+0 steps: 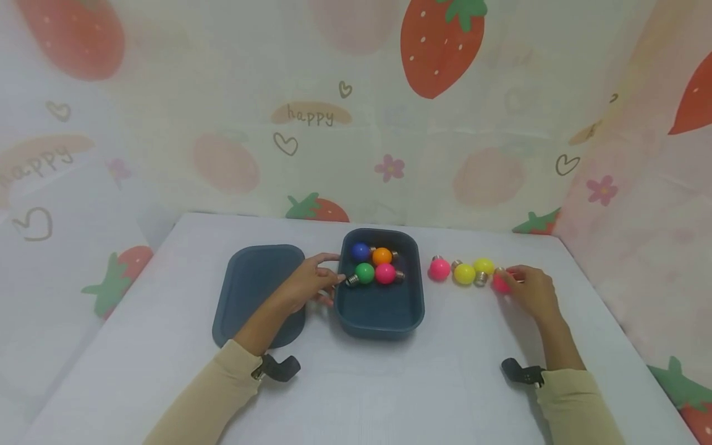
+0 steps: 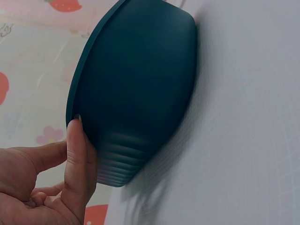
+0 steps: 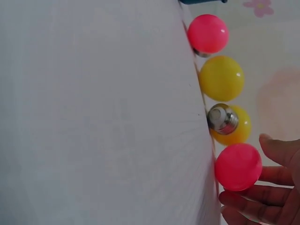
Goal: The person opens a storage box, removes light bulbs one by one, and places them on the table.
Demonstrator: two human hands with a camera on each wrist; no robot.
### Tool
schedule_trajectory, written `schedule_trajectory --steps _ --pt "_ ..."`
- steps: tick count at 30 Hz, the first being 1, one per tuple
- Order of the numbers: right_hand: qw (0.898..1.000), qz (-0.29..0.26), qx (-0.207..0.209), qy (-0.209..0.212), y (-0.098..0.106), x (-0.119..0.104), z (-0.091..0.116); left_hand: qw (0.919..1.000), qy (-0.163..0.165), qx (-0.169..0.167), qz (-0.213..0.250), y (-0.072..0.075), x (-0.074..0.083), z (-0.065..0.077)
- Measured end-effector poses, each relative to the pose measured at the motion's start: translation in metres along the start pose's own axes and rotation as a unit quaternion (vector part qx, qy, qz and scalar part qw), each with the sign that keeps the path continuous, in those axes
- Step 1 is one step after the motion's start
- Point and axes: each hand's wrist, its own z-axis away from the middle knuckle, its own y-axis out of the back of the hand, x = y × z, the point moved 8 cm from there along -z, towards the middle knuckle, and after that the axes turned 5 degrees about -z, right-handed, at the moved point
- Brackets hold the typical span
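Blue tray [image 1: 381, 310]: my relaxed left hand [image 1: 309, 282] touches nine o'clock, likely steadying. Right hand [image 1: 536, 290], at three-o'clock outermost pink bulb [image 3: 238, 167]: grip indeterminate.

A white desk [image 1: 389, 395] is carrying a dark lid [image 1: 253, 290] on the left and, just beside it, a dark box [image 1: 380, 315]. To the box's right, a pink bulb [image 1: 439, 270], two yellow bulbs [image 1: 464, 274] and another pink bulb [image 1: 500, 284] are forming a loose row.

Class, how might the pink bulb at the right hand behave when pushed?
The pink bulb would probably roll, since its globe is round. Its smooth, glossy surface may feel slippery to the right hand. Pushed toward the box, it might bump the neighbouring yellow bulb.
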Motion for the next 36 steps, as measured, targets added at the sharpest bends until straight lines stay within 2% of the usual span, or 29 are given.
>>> schedule_trajectory --steps 5,9,17,22,30,36 --pt "0.999 -0.003 -0.032 -0.024 -0.005 0.000 0.001 1.0000 0.002 0.001 -0.002 0.000 0.001 0.001" --pt "0.999 0.002 -0.043 -0.021 -0.007 -0.002 0.001 1.0000 0.005 0.002 -0.001 0.000 -0.001 0.001" --pt "0.999 -0.001 -0.045 -0.022 -0.006 -0.006 0.002 1.0000 0.006 0.000 0.002 0.000 -0.001 0.000" --pt "0.999 0.008 -0.032 -0.012 0.003 -0.008 0.004 1.0000 0.008 0.001 0.001 0.000 -0.001 0.000" --pt "1.000 0.022 0.002 0.011 0.025 -0.031 0.011 0.9999 0.009 0.003 -0.005 0.001 -0.002 -0.001" --pt "0.999 0.015 0.015 0.038 0.033 -0.062 0.019 1.0000 0.007 0.002 -0.003 0.001 -0.002 0.000"
